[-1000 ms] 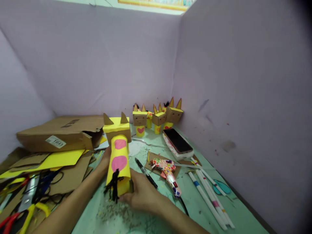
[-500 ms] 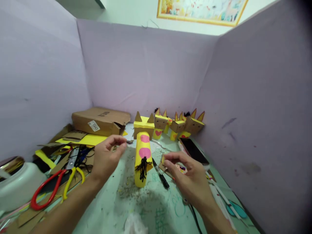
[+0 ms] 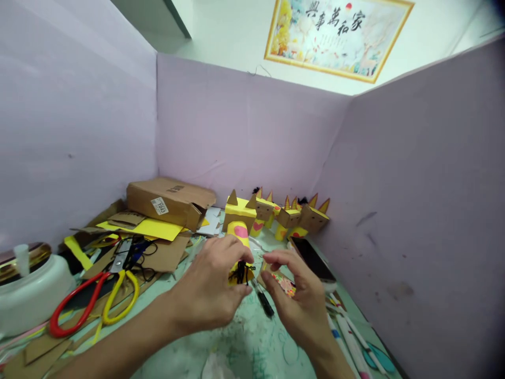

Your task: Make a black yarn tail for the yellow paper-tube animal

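At the far left, a white jar [image 3: 29,292] sat beside the red and yellow scissors [image 3: 94,302], laid flat within easy reach on the bench [image 3: 244,347]. A cardboard box [image 3: 169,202] lay behind them. My left hand [image 3: 209,295] curled its fingers around the lying yellow figure [image 3: 240,234], pinching at its black yarn tuft [image 3: 240,272], I judged to steady it. My right hand [image 3: 295,300] hovered close, fingers narrowly bent, holding nothing I could see. Finished figures [image 3: 290,217] stood against the wall.
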A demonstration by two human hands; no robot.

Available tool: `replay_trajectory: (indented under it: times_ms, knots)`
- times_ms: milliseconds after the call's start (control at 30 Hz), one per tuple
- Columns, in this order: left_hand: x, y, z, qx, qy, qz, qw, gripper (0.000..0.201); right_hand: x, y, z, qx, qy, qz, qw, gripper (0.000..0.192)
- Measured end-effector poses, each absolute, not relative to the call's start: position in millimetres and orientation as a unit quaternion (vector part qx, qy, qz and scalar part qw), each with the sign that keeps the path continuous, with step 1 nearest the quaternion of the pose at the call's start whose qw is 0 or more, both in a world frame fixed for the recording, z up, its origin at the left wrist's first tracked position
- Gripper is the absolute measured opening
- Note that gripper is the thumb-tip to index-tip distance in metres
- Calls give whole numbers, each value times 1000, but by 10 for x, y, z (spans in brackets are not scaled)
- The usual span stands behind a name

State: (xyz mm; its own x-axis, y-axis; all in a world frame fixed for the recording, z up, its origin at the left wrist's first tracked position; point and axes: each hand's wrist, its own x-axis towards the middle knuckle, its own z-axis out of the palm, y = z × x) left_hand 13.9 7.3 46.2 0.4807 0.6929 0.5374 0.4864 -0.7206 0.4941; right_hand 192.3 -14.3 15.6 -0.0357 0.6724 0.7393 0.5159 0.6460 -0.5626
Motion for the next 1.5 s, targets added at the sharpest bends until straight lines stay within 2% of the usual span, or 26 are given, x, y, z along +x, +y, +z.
replay_trajectory:
  times_ms: [100, 233, 400, 667, 800, 1033, 1167, 1233, 1400, 1500]
  knots:
    - [193, 155, 423, 825, 351, 419, 145, 10, 1877, -97, 106, -414, -715, 82, 557, 16]
    - [148, 255, 464, 790, 361, 440, 228, 16, 1873, -31, 181, -437, -706, 127, 542, 8]
    - [132, 301, 487, 771, 385, 417, 290, 18, 1870, 41, 310, -464, -715, 193, 485, 12]
    - [149, 327, 439, 762, 389, 422, 301, 17, 1789, 155, 304, -458, -725, 202, 473, 12]
    - [114, 330, 494, 765, 437, 377, 288, 17, 1818, 160, 349, -518, -684, 221, 464, 15]
    - [72, 321, 522, 772, 478, 333, 254, 15, 1831, 107, 407, -572, -698, 224, 369, 12]
    - [46, 307, 550, 763, 487, 328, 269, 15, 1909, 76, 410, -578, -711, 227, 329, 10]
    - [41, 303, 564, 753, 488, 330, 294, 15, 1951, 56, 429, -574, -712, 221, 340, 11]
    - [76, 305, 544, 746, 458, 349, 334, 14, 1910, 18, 455, -470, -730, 131, 478, 10]
    - [110, 300, 514, 751, 443, 371, 320, 16, 1813, 28, 399, -420, -751, 121, 495, 10]
